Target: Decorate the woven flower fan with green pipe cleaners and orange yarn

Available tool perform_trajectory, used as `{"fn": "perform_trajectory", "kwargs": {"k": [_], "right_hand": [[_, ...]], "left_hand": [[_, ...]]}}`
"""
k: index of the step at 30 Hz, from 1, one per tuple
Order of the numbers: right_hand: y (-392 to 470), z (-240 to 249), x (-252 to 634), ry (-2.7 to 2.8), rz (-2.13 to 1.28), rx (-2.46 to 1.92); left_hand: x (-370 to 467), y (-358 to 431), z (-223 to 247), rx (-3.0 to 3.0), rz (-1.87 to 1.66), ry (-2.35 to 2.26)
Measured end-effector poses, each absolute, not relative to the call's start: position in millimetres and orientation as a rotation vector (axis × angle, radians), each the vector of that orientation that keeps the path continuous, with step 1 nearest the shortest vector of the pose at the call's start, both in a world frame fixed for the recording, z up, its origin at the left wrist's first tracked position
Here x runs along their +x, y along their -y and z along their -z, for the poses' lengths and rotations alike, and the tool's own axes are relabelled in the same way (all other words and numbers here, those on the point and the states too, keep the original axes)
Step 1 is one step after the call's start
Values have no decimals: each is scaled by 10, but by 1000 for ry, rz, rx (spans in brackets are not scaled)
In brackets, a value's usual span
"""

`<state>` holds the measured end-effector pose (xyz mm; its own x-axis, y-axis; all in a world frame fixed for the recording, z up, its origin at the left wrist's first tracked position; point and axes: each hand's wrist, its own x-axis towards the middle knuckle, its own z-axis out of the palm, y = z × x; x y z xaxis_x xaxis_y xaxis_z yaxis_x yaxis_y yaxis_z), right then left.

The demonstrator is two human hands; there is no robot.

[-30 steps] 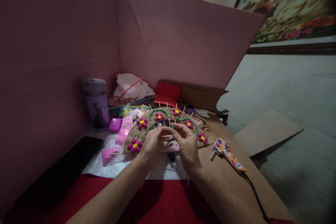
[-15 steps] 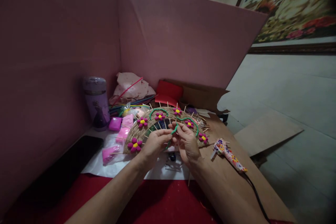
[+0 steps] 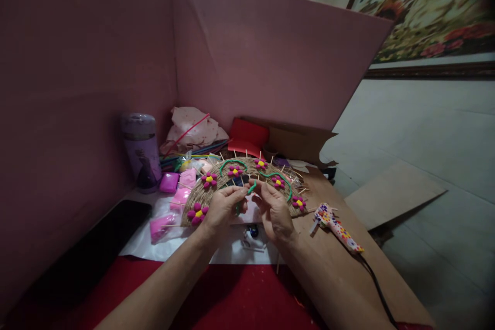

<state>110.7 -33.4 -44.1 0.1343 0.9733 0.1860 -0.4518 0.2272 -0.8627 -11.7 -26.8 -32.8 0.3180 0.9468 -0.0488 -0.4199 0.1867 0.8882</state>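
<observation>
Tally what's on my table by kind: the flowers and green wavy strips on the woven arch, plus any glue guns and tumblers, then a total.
Flowers on the woven arch: 6
Green wavy strips on it: 2
Glue gun: 1
Tumbler: 1
Total: 10

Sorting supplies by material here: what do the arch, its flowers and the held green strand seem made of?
Arch: rough, dull cord, perhaps jute, from its coarse brown rows.
Flowers: probably matte clay, from their smooth, plump petals.
Green strand: matte and curved; clay or fuzzy wire, too small to tell.
</observation>
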Motion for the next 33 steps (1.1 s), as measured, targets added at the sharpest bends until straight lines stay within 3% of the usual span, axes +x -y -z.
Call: {"fn": "perform_trajectory", "kwargs": {"k": [21,33], "right_hand": [[308,525,1137,1193,-832,-864],[195,344,1090,1566,-331,-980]], "left_hand": [[-105,231,335,1123,-1272,-810],[-631,84,156,2052,-1448,-1351]]}}
